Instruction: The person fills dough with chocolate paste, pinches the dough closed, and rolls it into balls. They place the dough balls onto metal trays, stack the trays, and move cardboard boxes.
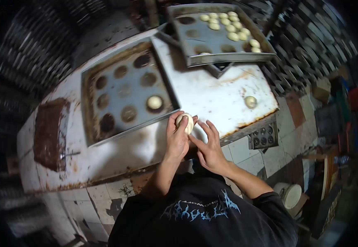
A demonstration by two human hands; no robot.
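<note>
A pale dough ball [186,122] is held at the near edge of the white worktable [212,94]. My left hand [176,138] wraps around it from the left. My right hand [207,146] presses against its right side with fingers spread upward. Just left of the hands lies a dark baking tray [89,103] with round greasy marks and one dough ball [154,102] on it. Another loose dough ball [251,101] rests on the table to the right.
A second tray [203,41] at the far end carries several dough balls [230,26] along its right side. A brown patch [49,131] covers the table's left end. Tiled floor, a white bucket [292,195] and stacked crates lie to the right.
</note>
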